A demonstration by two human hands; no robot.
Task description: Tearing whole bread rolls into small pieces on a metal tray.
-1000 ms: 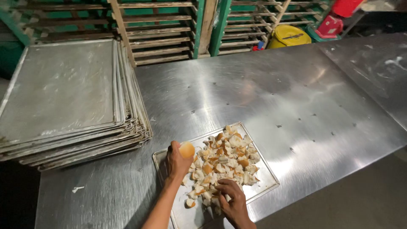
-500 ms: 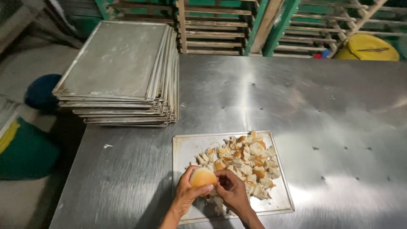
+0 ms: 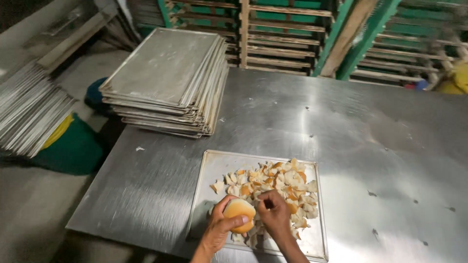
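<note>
One broad stainless-steel table (image 3: 302,126) bears a shallow metal tray (image 3: 214,168) of torn bread pieces (image 3: 278,187), above which the left hand (image 3: 219,231) cups a round golden bun (image 3: 239,212) and the right hand (image 3: 275,214) pinches it; torn bits could scatter off the tray's near edge.

I see a big stack of flat trays (image 3: 168,80) at the upper left and wooden racks (image 3: 282,34) along the top.
</note>
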